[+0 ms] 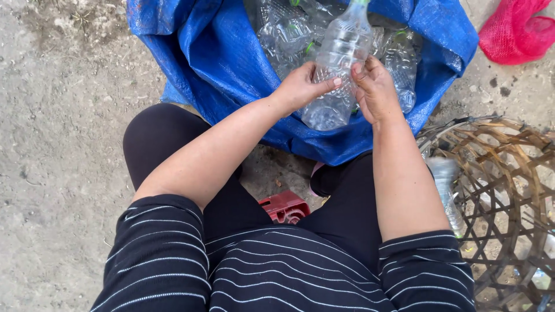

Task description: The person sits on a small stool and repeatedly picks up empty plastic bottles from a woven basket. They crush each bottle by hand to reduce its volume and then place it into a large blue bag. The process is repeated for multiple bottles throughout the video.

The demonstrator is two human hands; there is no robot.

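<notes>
A clear plastic bottle (338, 52) with a green cap is held upright over a blue tarp sack (219, 63). My left hand (300, 86) grips the bottle's lower left side. On the other side my right hand (374, 86) pinches the bottle's middle. Several more clear plastic bottles (286, 34) lie crushed inside the sack behind the held one.
A woven bamboo basket (503, 190) stands at the right with a clear bottle (446, 190) in it. A red mesh bag (514, 29) lies at the top right. A red plastic stool (284, 207) shows between my legs. Bare dirt ground spreads to the left.
</notes>
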